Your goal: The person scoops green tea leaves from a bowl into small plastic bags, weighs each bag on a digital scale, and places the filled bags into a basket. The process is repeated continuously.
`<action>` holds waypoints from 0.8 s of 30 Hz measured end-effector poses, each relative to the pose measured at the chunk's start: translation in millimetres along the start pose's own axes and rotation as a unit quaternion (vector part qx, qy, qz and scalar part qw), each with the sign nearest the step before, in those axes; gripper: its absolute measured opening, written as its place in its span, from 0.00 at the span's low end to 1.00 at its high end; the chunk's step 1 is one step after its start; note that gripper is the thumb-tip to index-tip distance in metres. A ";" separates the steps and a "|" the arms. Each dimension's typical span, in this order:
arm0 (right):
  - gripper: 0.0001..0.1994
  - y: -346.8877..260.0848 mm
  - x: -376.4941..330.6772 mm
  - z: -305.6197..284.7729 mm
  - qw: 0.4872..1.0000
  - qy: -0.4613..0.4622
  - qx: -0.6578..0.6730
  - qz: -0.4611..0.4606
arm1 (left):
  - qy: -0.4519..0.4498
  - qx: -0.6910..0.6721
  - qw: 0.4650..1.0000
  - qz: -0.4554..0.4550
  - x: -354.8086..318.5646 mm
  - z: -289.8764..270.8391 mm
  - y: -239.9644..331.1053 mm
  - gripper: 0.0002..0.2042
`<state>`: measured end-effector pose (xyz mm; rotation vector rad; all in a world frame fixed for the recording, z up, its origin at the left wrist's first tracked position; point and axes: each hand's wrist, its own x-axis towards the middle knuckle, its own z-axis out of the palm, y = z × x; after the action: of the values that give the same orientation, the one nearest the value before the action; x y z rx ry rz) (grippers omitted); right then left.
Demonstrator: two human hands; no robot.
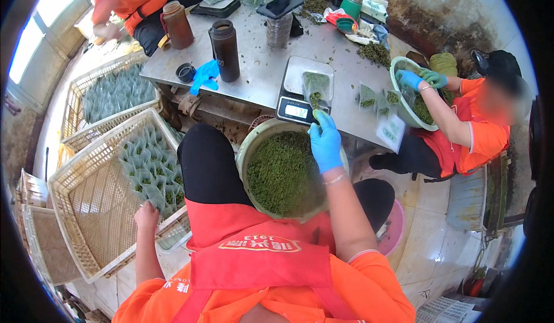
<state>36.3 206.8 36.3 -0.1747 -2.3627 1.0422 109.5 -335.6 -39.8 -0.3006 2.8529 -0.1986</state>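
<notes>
Tea basin (254, 144) beneath right hand (326, 144)

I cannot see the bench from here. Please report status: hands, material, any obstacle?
Right hand, blue glove, pinching green leaves above bowl, beside scale. Left hand bare, resting on basket rim. Nothing between hand and scale.

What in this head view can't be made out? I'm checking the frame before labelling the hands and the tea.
- Right hand: the blue glove hides the fingertips, so a pinch of leaves can't be confirmed.
- Left hand: resting on the basket rim; palm side hidden.
- Scale: display too small to read.
- Bowl of green leaves: near rim hidden by the orange apron.
- Pouches in the basket: fill too small to judge.
</notes>
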 end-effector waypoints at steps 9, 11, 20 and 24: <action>0.21 3.3 46.6 21.4 0.965 -0.070 -0.252 -0.002 | 0.265 -0.211 0.920 0.197 3.9 -130.1 123.4 0.08; 0.17 13.5 58.8 19.3 0.959 -0.049 -0.278 -0.029 | 0.355 -0.284 0.833 0.315 12.8 -154.0 174.8 0.05; 0.07 -99.8 58.0 27.4 0.932 -0.173 -0.214 -0.238 | 0.265 -0.336 0.826 0.368 91.2 -169.5 345.5 0.27; 0.08 -76.9 38.7 56.0 0.940 -0.178 -0.219 -0.192 | 0.258 -0.332 0.829 0.369 98.3 -137.7 350.8 0.26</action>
<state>-18.5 130.1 77.1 0.3335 -2.7750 0.3733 -86.2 -2.7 10.6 0.8748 3.1769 1.0187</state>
